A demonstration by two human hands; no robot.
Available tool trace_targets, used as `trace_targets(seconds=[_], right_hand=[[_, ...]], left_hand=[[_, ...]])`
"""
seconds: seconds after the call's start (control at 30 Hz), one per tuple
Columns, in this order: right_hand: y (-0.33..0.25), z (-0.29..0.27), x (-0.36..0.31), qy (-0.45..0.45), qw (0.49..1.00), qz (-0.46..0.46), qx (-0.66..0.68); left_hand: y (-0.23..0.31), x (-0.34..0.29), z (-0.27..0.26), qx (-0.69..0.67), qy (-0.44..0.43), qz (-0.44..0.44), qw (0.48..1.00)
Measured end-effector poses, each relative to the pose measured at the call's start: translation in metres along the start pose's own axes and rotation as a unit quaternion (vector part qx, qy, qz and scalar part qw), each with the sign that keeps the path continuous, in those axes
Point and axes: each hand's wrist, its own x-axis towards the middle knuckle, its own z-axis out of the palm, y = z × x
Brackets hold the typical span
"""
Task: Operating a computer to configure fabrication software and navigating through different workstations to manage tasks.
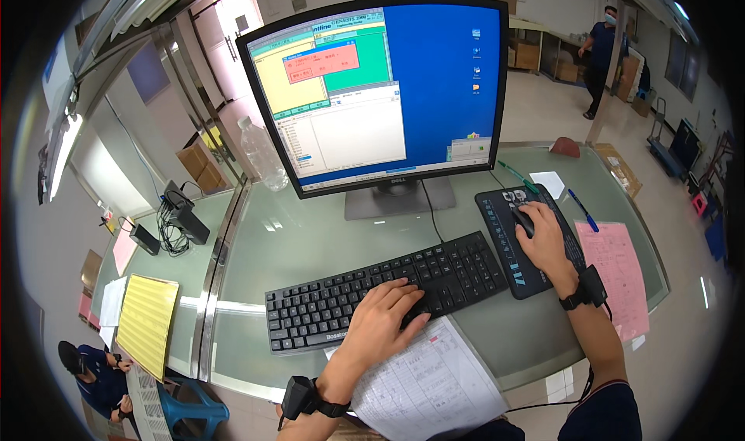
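Note:
My left hand (382, 323) lies over the right part of a black keyboard (330, 307), fingers spread on or just above its keys and holding nothing. Farther right, my right hand (545, 243) is wrapped over a black mouse (523, 222), which rests on a dark patterned mouse pad (504, 247). Beyond the keyboard stands a black-framed monitor (442, 92), showing several windows, a pink dialog box among them, on a blue desktop. White printed sheets (427, 383) lie below the keyboard, partly under my left hand and forearm. Each wrist wears a black strapped device.
On the glass-topped desk (310, 247), a pink form (618, 274), a blue pen (583, 210) and a green pen (518, 176) lie right. A clear plastic bottle (262, 152) stands left of the monitor. Black adapters (186, 222) sit farther left. Two other people are in the room.

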Motion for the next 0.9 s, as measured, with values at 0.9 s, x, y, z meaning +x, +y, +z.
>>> trace_targets(seconds=[0.9], right_hand=[[-0.0005,0.0001,-0.0016,0.005,1.0,-0.002,-0.005]], left_hand=[[0.0008,0.0006,-0.0012,-0.003,-0.002,-0.001,1.0]])
